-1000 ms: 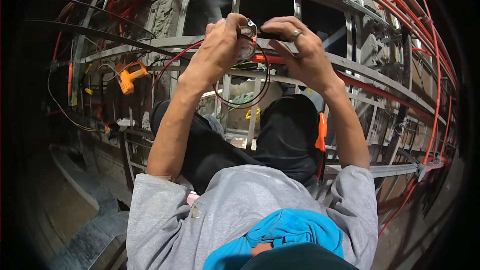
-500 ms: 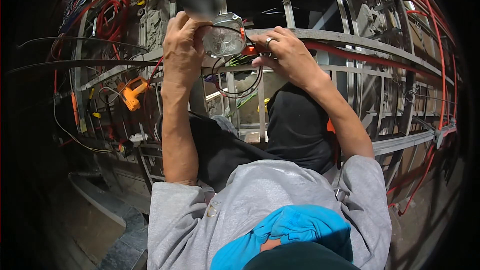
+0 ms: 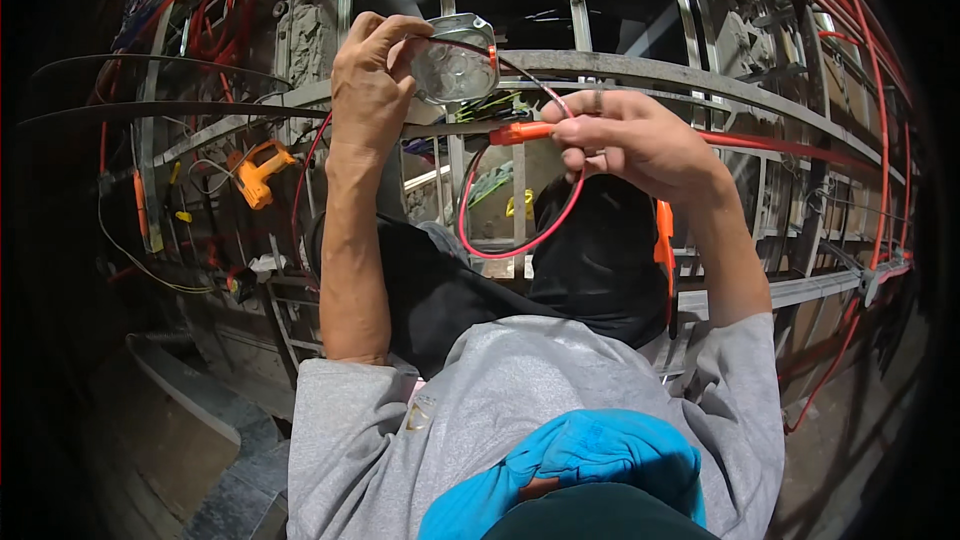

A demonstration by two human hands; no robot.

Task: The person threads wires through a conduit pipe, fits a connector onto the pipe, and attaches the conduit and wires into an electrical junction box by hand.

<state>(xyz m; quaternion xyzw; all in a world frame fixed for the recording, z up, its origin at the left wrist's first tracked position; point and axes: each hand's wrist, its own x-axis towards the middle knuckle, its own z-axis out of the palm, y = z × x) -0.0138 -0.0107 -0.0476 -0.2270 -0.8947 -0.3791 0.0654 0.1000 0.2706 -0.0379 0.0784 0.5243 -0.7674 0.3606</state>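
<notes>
A metal junction box (image 3: 455, 85) is held up in front of me by my left hand (image 3: 368, 80), whose fingers close at its left rim. Dark wire runs from those fingertips across the box and past an orange piece at its right side. My right hand (image 3: 635, 140) is closed with its thumb and fingers on the wire. From there a red wire loop (image 3: 520, 252) hangs down, with a darker wire along its left side. An orange connector (image 3: 515, 133) ends a red conduit (image 3: 780, 148), which passes at my right fingers; whether they grip it too is hidden.
Metal framing rails (image 3: 640, 70) cross beneath and beyond my hands, with gaps between them. An orange-yellow tool (image 3: 262, 173) hangs at the left. Coiled red tubing (image 3: 222, 20) lies far left, and more red conduits (image 3: 868, 50) run along the right. An orange-handled thing (image 3: 664, 235) is beside my right leg.
My right hand has moved right and down and turned palm up. The orange connector and conduit end have come lower into view. The wire loop hangs lower and shows red; my left hand stays nearly in place.
</notes>
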